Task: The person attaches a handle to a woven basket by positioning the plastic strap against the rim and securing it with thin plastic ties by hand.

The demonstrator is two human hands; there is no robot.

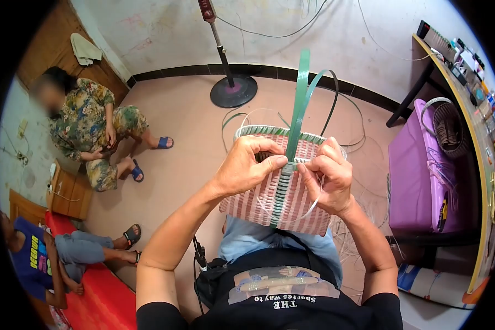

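Note:
A pink and white woven basket [247, 199] rests on my lap, tilted toward me, with a green and white rim. Green straps [301, 104] rise from its middle and loop up behind it. My left hand [254, 164] pinches the green strap at its base, thumb and forefinger closed on it. Just right of the strap, my right hand [329, 176] has its fingers closed on a thin white strip [314, 205], which curves down over the basket's front. White wrapping crosses a green band down the basket's middle.
Two seated people are at the left, one in patterned clothes [82, 121], one on a red seat [102, 291]. A stand with a round base [234, 91] is ahead. Purple bin [415, 165] and cluttered table [478, 159] stand right. Loose strips lie on the floor.

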